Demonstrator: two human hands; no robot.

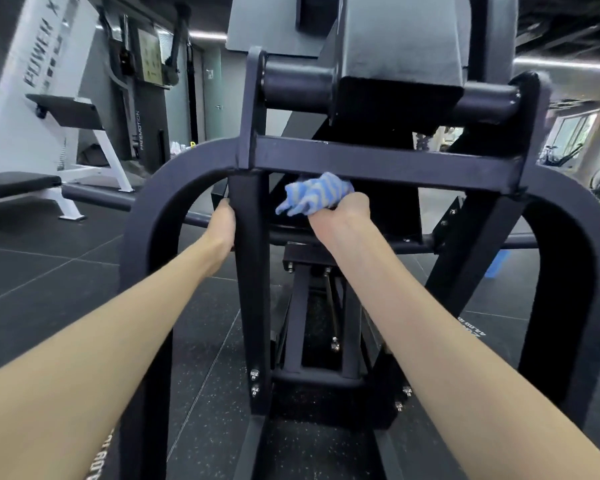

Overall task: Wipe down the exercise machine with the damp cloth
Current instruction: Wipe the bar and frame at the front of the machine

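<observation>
Soft cloth bunched up, rigid frame braced.
Left hand [222, 223] curls round the black upright [249, 271], apparently steadying; right hand [340, 216] clutches the limp, light damp cloth [312, 197] just under the crossbar [378, 164] of the heavy exercise machine [395, 46].

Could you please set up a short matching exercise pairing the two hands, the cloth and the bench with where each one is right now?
Things:
1. left hand
2. right hand
3. cloth
4. bench

Places or states:
A. bunched up just under the horizontal crossbar
B. standing far left on the floor
C. gripping the upright post
D. holding the cloth

Pairs: 1-C, 2-D, 3-A, 4-B
</observation>
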